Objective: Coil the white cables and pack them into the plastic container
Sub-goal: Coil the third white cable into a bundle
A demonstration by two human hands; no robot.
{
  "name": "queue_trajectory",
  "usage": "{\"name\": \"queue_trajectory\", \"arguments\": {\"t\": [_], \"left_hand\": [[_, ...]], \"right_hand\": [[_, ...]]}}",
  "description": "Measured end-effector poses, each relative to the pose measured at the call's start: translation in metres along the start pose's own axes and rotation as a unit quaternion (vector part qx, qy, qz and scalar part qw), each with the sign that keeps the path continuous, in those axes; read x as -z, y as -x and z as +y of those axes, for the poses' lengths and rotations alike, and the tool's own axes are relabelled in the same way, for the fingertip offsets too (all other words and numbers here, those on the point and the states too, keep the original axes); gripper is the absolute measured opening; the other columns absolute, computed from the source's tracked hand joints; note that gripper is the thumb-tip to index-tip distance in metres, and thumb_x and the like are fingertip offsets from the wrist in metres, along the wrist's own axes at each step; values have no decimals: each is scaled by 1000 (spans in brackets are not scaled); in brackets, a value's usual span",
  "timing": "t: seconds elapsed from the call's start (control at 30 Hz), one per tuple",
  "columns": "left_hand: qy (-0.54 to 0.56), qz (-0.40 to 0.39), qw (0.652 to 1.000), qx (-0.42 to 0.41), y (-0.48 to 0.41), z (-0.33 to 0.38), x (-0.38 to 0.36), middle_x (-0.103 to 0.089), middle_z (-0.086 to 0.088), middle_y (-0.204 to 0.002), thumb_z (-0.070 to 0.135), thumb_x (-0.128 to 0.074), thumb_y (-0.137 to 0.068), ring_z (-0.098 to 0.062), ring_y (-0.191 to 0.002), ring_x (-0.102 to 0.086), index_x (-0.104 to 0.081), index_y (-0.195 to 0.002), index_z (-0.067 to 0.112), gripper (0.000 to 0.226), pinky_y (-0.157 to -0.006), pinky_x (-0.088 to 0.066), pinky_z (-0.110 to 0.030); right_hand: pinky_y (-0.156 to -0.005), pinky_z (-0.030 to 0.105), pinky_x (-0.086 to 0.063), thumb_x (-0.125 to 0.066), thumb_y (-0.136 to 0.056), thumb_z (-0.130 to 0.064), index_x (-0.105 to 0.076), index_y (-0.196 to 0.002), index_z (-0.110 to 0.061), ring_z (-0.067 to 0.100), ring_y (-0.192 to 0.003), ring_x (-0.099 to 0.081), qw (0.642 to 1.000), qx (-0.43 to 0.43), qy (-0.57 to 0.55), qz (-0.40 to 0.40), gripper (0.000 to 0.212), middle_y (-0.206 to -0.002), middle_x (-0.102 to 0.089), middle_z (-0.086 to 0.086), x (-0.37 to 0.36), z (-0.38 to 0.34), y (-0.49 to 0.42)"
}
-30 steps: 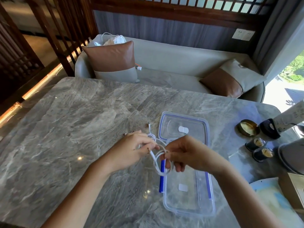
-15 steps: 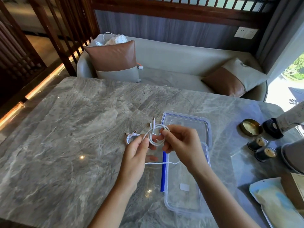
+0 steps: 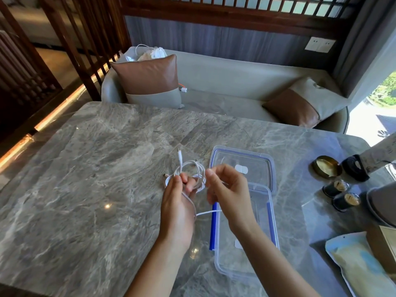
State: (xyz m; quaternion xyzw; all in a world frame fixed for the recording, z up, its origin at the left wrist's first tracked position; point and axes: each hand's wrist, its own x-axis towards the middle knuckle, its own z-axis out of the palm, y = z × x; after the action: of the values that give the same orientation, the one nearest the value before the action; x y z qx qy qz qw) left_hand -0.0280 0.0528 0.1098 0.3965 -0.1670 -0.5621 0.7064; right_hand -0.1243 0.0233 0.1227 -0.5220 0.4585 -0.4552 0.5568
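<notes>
Head view: both hands meet above the middle of the marble tabletop (image 3: 90,189), toward its near edge. The left hand (image 3: 179,209) is raised with its palm facing right, thumb and fingers pinched on a small coil of white cable (image 3: 194,170) that loops around its fingertips. One plug end stands up above the coil, and another short plug pokes out to the left. How many cables make up the coil is hard to tell, since the loops overlap and the fingers cover part of them. A loose strand runs down across the left palm and then sideways, where it passes behind the right hand (image 3: 230,189). The right hand is curled, thumb and forefinger pinched close beside the coil; whether they actually grip the strand cannot be made out.

The clear plastic container (image 3: 265,264) sits on the tabletop under the right forearm, which hides much of it. Its blue-rimmed lid (image 3: 260,162) lies against the container's far end, partly behind the right hand.
</notes>
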Motion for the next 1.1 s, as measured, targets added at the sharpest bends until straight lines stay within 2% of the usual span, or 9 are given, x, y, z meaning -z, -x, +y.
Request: {"name": "queue_trajectory", "arguments": {"t": [0.07, 0.17, 0.27, 0.37, 0.53, 0.8, 0.9, 1.0, 1.1], "left_hand": [[7, 41, 999, 2, -6, 2, 2, -45, 7, -64, 22, -33, -98, -8, -69, -48, -46, -73, 21, 28, -92, -37, -30], [5, 29, 999, -13, -10, 5, 2, -43, 12, -53, 22, -30, -99, -7, -62, -42, -45, -74, 21, 29, -89, -35, -29], [-23, 12, 1000, -10, -9, -1, 2, -45, 12, -53, 23, -29, -99, -4, -56, -46, -46, -72, 21, 32, -79, -34, -27], [-146, 17, 988, -43, -4, -8, 8, -53, 15, -58, 25, -31, -100, -2, -65, -57, -48, -68, 23, 36, -73, -44, -15], [-332, -15, 938, -97, 0, -4, 14, -56, 22, -60, 21, -31, -99, 9, -67, -53, -43, -65, 22, 36, -68, -37, -1], [-362, -74, 927, -59, -4, 8, 16, -57, 17, -62, 19, -33, -99, 13, -66, -56, -51, -73, 24, 32, -68, -40, -1], [-329, -104, 938, -18, -5, 14, 20, -58, 17, -60, 21, -33, -98, 6, -73, -59, -56, -72, 20, 35, -75, -43, -7], [-231, -122, 964, 42, -9, 23, 29, -71, -1, -91, 30, -37, -93, -14, -87, -66, -68, -90, 18, 33, -85, -48, -29], [-225, -107, 968, -40, -16, 36, 37, -60, -5, -102, 25, -49, -88, -17, -91, -57, -62, -109, 20, 24, -91, -42, -37]], "right_hand": [[-42, 20, -39, -43, -96, -37, -60, -56, -8, 14, -38, -49, 993, -55, 81, -72, 53, -45, -56, 2, 2, 6, 6], [-50, 20, -49, -24, -97, -49, -69, -70, -13, 15, -53, -64, 947, -210, 105, -218, 64, -60, -69, 0, -4, 20, 22], [-69, 25, -58, -30, -98, -46, -71, -99, -17, 11, -87, -71, 954, -256, -38, -150, 50, -91, -76, -2, -14, 34, 28], [-82, 28, -53, -40, -97, -36, -70, -104, -15, 12, -107, -66, 945, -247, -214, -29, 37, -106, -74, 0, -18, 34, 23], [-72, 21, -49, -45, -96, -36, -75, -93, -21, 2, -84, -63, 984, -139, -111, 11, 33, -90, -73, -5, -11, 28, 16], [-52, 19, -44, -56, -92, -18, -71, -87, -5, 6, -54, -45, 997, -61, -43, -30, 21, -56, -49, -5, -2, 22, 11], [-49, 18, -45, -53, -93, -14, -66, -81, 0, 8, -51, -44, 994, -74, -59, -47, 23, -56, -49, 2, -1, 20, 9], [-52, 18, -51, -51, -93, -11, -65, -79, -3, 7, -51, -51, 990, -86, -33, -103, 22, -61, -57, 5, 10, 7, 1], [-55, 16, -52, -52, -92, -11, -65, -74, -8, 3, -50, -56, 970, -99, 18, -223, 23, -56, -64, -8, 26, -11, -7]]}}
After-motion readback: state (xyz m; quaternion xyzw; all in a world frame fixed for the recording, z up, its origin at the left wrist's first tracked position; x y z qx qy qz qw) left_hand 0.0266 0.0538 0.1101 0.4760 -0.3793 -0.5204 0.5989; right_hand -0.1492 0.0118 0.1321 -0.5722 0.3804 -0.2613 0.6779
